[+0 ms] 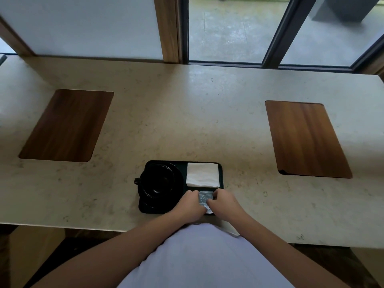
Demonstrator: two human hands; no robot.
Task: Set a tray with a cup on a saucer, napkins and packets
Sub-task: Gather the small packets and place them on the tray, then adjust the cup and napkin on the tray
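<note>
A black tray lies near the front edge of the stone counter. On its left half a black cup stands on a black saucer, handle pointing left. White folded napkins fill the tray's far right corner. In the near right corner lie grey patterned packets. My left hand and my right hand pinch the packets from either side, fingers curled on their edges. The lower part of the packets is hidden under my fingers.
Two dark wooden panels are set into the counter, one at the left and one at the right. A wall and glass doors stand behind the counter. A white paper corner pokes out by my body at the counter's edge.
</note>
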